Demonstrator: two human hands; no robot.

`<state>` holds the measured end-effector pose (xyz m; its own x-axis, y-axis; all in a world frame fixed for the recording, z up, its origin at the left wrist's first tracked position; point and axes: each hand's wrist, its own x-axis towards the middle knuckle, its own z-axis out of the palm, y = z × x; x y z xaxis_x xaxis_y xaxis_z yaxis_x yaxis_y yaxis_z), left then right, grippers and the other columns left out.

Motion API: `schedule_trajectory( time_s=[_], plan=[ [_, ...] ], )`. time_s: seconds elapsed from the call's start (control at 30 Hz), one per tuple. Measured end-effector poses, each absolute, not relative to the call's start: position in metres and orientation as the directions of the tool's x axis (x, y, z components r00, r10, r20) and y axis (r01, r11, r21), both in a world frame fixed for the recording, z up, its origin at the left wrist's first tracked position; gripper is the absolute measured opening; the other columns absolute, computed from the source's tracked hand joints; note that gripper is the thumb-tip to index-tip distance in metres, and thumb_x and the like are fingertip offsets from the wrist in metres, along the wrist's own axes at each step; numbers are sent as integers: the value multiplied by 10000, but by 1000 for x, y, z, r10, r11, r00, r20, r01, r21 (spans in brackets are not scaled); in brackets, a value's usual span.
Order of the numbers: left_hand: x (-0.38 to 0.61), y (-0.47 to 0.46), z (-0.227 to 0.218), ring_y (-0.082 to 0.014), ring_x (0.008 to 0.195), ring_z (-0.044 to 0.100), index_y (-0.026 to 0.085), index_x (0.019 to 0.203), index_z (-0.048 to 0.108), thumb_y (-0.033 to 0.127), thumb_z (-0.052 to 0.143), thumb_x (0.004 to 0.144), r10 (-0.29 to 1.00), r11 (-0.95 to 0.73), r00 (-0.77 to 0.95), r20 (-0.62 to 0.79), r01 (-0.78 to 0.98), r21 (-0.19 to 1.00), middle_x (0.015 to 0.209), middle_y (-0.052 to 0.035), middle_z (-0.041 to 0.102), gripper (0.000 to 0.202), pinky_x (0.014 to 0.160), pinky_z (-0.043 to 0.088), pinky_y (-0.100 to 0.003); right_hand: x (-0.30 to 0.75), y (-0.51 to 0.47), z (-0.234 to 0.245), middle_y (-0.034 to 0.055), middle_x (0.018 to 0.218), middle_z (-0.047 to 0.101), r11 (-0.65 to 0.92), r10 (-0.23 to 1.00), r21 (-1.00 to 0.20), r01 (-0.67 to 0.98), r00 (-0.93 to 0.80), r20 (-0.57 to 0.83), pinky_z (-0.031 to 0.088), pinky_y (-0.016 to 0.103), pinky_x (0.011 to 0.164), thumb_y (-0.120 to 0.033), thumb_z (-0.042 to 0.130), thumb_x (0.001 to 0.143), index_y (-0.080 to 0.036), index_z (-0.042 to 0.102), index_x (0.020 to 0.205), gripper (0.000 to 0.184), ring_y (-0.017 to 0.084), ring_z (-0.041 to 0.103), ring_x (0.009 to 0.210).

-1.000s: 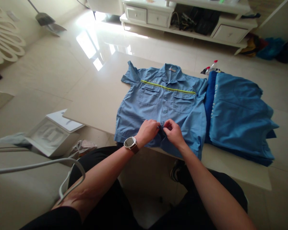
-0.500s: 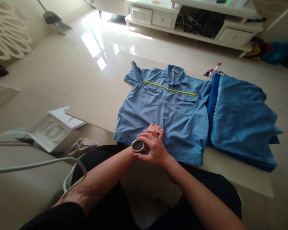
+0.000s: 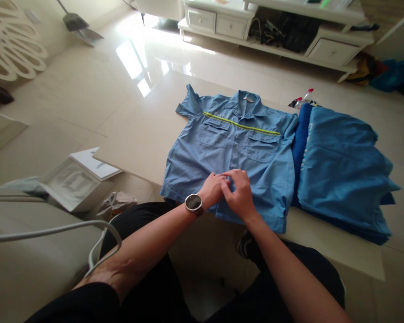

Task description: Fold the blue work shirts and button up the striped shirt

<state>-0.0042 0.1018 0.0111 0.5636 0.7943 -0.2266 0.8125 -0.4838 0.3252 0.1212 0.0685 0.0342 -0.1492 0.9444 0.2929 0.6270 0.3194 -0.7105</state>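
A light blue short-sleeved work shirt (image 3: 202, 157) with a yellow-green chest stripe and two pockets lies flat, front up, on a beige table (image 3: 138, 134). My left hand (image 3: 212, 189), with a watch on its wrist, and my right hand (image 3: 239, 194) meet at the shirt's front placket just above the hem. Both pinch the fabric there, fingers touching each other. What lies under the fingers is hidden.
A stack of folded blue garments (image 3: 340, 166) sits right of the shirt, with bottles (image 3: 303, 98) behind it. An open white box (image 3: 74, 181) stands on the floor at left. A white cable (image 3: 54, 233) crosses a sofa arm. A white cabinet (image 3: 276, 27) stands far back.
My hands separated from an overlapped position over the watch and now pinch the shirt's lower placket side by side. The view has shifted slightly.
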Motion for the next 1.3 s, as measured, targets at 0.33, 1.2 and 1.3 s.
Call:
schedule_trajectory(
  time_s=[0.33,1.2,1.3],
  plan=[
    [-12,106,21,-272,989,729,138,989,769,161,496,961,828,-433,506,-243,851,297,930,-155,755,276,852,533,-339,144,74,-3,79,1048,632,151,968,-523,839,-234,-95,465,318,829,-280,505,974,-238,687,1176,275,226,609,942],
    [-16,112,33,-234,966,699,189,1027,770,182,497,933,850,-372,504,-154,781,501,1018,-109,758,289,872,529,-313,149,80,-1,4,843,600,37,996,-931,364,-89,5,455,300,764,-224,457,745,-216,540,905,181,178,580,796],
    [-14,112,38,-225,962,701,205,1009,790,178,495,929,841,-380,518,-152,768,516,1014,-102,761,307,874,526,-301,152,82,-1,-2,828,577,14,1000,-929,370,-20,8,441,306,756,-252,483,737,-215,527,888,162,172,557,775]
  ],
)
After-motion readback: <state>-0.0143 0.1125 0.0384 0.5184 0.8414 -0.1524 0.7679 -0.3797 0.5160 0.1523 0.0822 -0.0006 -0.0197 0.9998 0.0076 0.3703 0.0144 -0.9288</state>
